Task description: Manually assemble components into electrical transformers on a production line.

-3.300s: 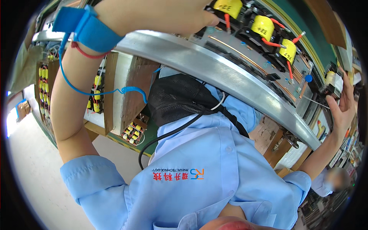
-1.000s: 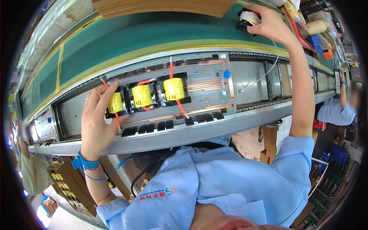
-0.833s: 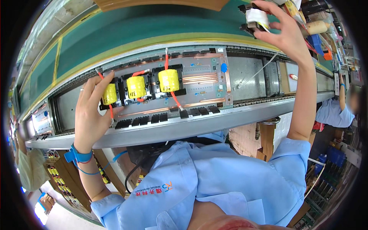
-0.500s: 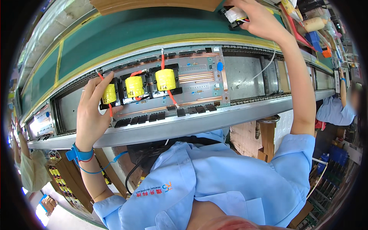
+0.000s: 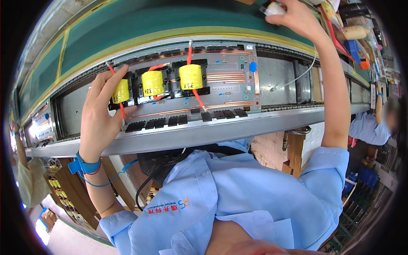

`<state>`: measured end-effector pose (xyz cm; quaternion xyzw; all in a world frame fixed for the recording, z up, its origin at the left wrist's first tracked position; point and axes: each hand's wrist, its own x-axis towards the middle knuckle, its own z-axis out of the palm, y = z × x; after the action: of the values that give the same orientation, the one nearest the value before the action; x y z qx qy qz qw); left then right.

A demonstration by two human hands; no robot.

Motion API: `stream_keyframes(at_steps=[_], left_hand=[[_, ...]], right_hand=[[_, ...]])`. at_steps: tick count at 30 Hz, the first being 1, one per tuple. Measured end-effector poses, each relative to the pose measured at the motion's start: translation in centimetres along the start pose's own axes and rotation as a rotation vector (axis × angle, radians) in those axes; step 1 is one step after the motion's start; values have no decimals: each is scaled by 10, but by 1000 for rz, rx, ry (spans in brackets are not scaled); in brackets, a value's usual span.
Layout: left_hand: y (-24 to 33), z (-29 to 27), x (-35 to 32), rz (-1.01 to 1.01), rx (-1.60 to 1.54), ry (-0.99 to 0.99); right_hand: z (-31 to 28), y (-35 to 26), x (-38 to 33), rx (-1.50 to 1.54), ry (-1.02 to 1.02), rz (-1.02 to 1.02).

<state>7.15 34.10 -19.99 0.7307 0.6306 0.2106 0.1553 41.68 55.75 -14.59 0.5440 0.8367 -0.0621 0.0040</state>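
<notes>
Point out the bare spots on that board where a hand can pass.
Free: the grey patch right of the board's blue dot. Crowded: the yellow coils, where the left hand rests. The right hand reaches above.

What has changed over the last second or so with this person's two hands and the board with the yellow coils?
The right hand stayed raised at the far side of the conveyor, drifting a little leftward with the small white part it holds. The circuit board with its three yellow coils slid slightly rightward in the picture. The left hand kept its fingers on the leftmost coil throughout; the blue wrist strap stayed on.
</notes>
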Motion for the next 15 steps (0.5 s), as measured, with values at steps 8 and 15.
stream_keyframes(at_steps=[8,15], left_hand=[[-5,-2,-8,-34,-37,-35],[-4,1,-4,-24,-34,-20]], right_hand=[[13,-11,-26,190,133,-229],[11,2,-17,489,162,11]])
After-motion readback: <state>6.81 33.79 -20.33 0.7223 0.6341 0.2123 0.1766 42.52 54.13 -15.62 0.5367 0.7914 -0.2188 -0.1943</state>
